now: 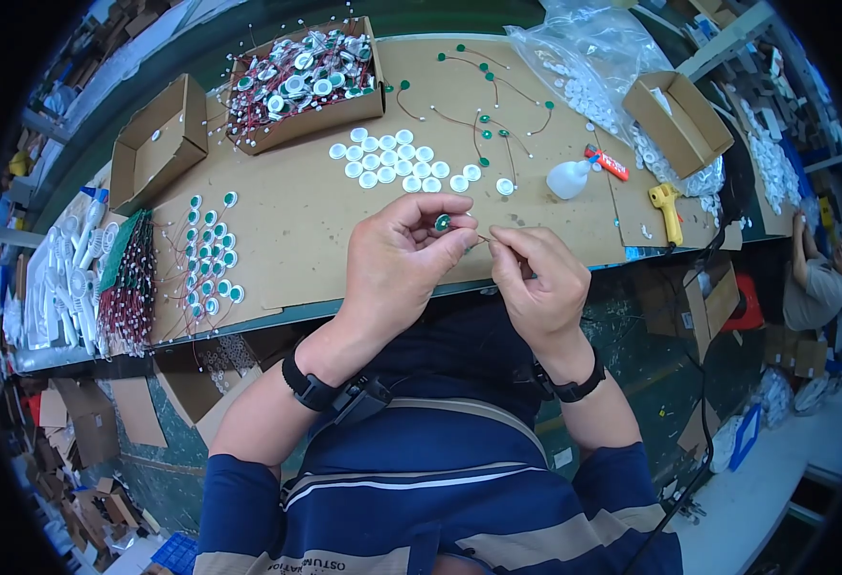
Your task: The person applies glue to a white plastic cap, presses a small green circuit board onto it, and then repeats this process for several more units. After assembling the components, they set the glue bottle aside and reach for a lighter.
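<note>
My left hand [392, 254] pinches a small round green circuit board [443, 222] between thumb and fingers, above the table's near edge. Thin wires [482, 239] run from it to my right hand [543, 280], whose thumb and forefinger are closed on them. Just beyond my hands lies a group of round white caps [387, 161]. Farther back, several loose green boards with wires [486, 119] are spread over the cardboard-covered table [287, 206]. To the left stand rows of white caps with green boards [212, 254] in them.
A carton [258, 144] heaped with wired discs and an open box [157, 144] stand at back left. Wired green boards [126, 287] and white plastic parts [71, 278] fill the left end. Right are a squeeze bottle [567, 179], red tube [608, 163], yellow glue gun [667, 213] and box [680, 125].
</note>
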Demonstrator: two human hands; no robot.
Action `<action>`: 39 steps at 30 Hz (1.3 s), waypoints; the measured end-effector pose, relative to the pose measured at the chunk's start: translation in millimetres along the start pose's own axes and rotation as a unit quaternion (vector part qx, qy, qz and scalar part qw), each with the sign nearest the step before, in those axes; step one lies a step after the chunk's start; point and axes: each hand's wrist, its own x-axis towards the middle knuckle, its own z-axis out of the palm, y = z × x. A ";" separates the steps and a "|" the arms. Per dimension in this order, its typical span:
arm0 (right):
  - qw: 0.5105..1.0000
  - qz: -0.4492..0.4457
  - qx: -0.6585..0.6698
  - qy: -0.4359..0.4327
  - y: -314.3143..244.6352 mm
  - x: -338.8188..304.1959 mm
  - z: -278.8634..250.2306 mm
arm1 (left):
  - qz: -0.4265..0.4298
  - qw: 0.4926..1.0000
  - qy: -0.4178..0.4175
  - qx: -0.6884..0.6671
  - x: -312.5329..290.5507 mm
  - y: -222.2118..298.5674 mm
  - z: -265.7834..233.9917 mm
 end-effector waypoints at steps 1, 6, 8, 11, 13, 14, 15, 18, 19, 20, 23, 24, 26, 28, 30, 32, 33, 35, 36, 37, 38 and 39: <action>1.000 0.000 0.000 0.000 -0.6 0.3 -0.1 | 0.001 1.000 0.000 0.000 0.1 0.0 0.5; 1.000 0.012 -0.005 -0.011 -2.1 0.2 0.0 | 0.013 1.000 -0.011 0.013 0.0 0.7 1.8; 1.000 0.022 -0.006 -0.011 -1.4 -0.1 0.7 | 0.009 0.999 -0.019 0.033 -0.7 2.1 1.6; 0.999 0.034 0.007 -0.016 -4.4 -0.2 -3.0 | 0.001 1.000 -0.025 0.005 -1.5 1.8 4.4; 0.999 0.041 0.012 -0.018 -5.1 -0.5 -4.1 | -0.003 1.000 -0.028 -0.009 -1.8 1.1 5.3; 0.999 0.038 0.013 -0.021 -5.4 -0.6 -4.0 | -0.002 0.999 -0.032 -0.004 -1.8 0.2 4.9; 0.999 0.035 0.015 -0.024 -5.6 -0.7 -3.8 | 0.000 0.999 -0.036 0.001 -1.8 -0.7 4.5; 0.999 0.038 0.020 -0.032 -5.5 -2.0 -3.3 | 0.007 0.999 -0.041 0.012 -2.4 -2.4 4.1; 0.998 0.043 0.023 -0.037 -5.5 -2.7 -3.2 | 0.013 0.999 -0.043 0.018 -2.6 -2.6 4.0; 0.998 0.049 0.027 -0.042 -5.6 -3.0 -3.2 | 0.019 0.999 -0.044 0.024 -2.6 -2.5 3.9; 0.998 0.057 0.022 -0.036 -6.7 -2.8 -5.6 | -0.005 0.999 -0.042 0.015 -1.6 -2.1 2.9; 0.997 0.061 0.020 -0.033 -6.8 -2.5 -6.0 | -0.016 0.999 -0.041 0.010 -1.2 -1.8 2.3; 0.997 0.065 0.026 -0.025 -5.6 -2.2 -6.4 | -0.017 0.999 -0.037 0.013 -1.2 -2.0 1.8; 0.997 0.074 0.036 -0.011 -4.9 -1.6 -7.4 | -0.020 0.999 -0.029 0.017 -1.7 -2.5 1.9; 0.996 0.076 0.032 -0.017 -6.9 -0.2 -9.6 | -0.027 0.999 -0.041 0.002 -1.9 -1.7 -0.4; 0.996 0.084 0.023 -0.032 -7.8 0.8 -10.9 | -0.045 0.996 -0.065 -0.030 -1.0 -2.3 -4.2; 0.996 0.083 0.022 -0.030 -7.7 0.8 -11.3 | -0.043 0.996 -0.066 -0.030 -1.3 -2.5 -5.4; 0.997 0.065 0.021 -0.024 -7.2 0.1 -12.0 | -0.059 0.994 -0.081 -0.050 -3.0 -2.9 -7.6; 0.998 0.056 0.021 -0.021 -7.5 -0.5 -12.2 | -0.066 0.992 -0.088 -0.059 -3.6 -2.2 -8.1; 0.998 0.054 0.022 -0.020 -7.7 -1.6 -12.5 | -0.064 0.992 -0.088 -0.058 -3.7 -0.9 -7.9; 0.997 0.067 0.031 -0.020 -7.5 -3.3 -12.9 | -0.070 0.993 -0.079 -0.049 -4.0 0.2 -7.6; 0.996 0.080 0.041 -0.020 -7.0 -5.2 -12.9 | -0.076 0.994 -0.070 -0.040 -4.3 1.5 -7.2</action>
